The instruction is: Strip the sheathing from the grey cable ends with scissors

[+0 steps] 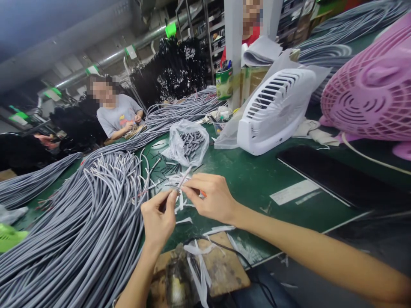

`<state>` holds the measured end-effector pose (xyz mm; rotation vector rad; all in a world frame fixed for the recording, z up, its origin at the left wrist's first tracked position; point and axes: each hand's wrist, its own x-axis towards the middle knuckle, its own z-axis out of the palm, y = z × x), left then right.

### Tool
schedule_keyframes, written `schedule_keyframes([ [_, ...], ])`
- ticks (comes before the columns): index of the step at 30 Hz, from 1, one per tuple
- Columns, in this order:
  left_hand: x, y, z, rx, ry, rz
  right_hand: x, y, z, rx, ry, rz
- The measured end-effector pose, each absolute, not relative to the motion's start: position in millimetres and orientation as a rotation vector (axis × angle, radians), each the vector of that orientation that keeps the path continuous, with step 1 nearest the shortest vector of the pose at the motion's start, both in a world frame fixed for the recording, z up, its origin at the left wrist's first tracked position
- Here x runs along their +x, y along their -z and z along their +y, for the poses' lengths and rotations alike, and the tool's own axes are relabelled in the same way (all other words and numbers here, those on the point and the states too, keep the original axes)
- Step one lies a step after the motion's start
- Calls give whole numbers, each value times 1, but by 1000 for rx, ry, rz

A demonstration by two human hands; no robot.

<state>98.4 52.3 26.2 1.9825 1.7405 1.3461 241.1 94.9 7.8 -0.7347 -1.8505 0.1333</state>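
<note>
My left hand (159, 219) is closed in a pinch, thumb against forefinger. Its tips meet those of my right hand (213, 197), which is also pinched. A thin pale wire end (184, 176) sticks up from between the fingertips; the part inside the fingers is hidden. A small orange piece (203, 193) shows under the right fingers, its kind unclear. Left of my hands lies a big bundle of grey cables (105, 205) with stripped ends. Just beyond the fingertips are white scraps (175, 179) and short black tubes (171, 166) on the green tabletop (237, 179).
A clear plastic bag (189, 143) holds short grey tube pieces. To the right stand a white fan (276, 111), a pink fan (369, 94) and a dark phone (321, 171). A stained wooden board (221, 265) lies nearest me. A co-worker (117, 113) sits across the table.
</note>
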Motion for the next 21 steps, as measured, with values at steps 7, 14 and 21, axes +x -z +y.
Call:
schedule_keyframes([
  [7,101,-29,51,1848,-1416,1765,239,-6,91,-495,-33,-1814],
  [14,80,-22,73,1380,-1545,1725,227,-5,72,-277,-59,-1860],
  [21,97,-34,54,1140,-1324,1290,232,-4,94,-780,-249,-1799],
])
